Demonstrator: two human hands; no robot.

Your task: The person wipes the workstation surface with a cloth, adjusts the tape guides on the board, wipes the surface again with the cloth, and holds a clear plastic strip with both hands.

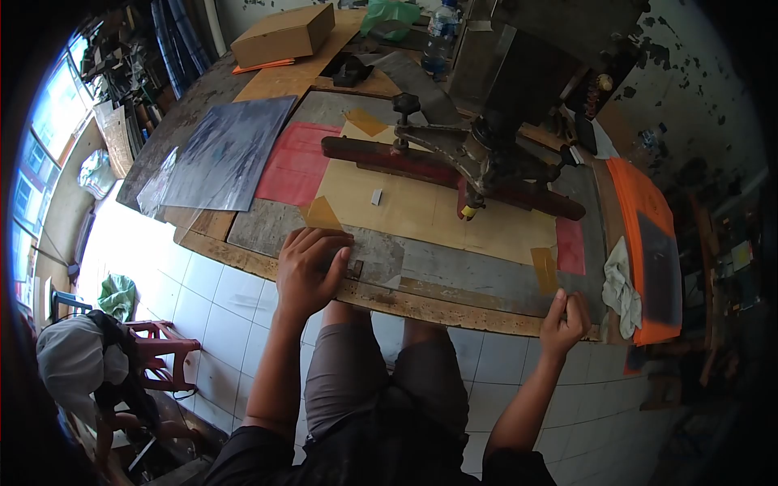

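My left hand point(309, 271) lies open at the front edge of the grey metal plate point(267, 229), fingers stretched over it just below a tan tape tab point(322, 214). My right hand point(565, 322) is closed at the table's front edge, thumb against curled fingers; what it holds, if anything, is hidden. Another tan tape tab point(544, 271) lies just above it. Between and beyond the hands is a pale yellow sheet point(405, 202) with red sheet point(298, 162) showing at its ends. A small white piece point(376, 196) rests on the yellow sheet.
A press with a dark red bar point(373, 154) and clamp knobs stands over the sheet. Clear plastic sheets point(231, 150) lie left; orange folders point(640, 243) and a white cloth point(621, 287) are right. A cardboard box point(284, 36) and water bottle point(440, 36) sit behind.
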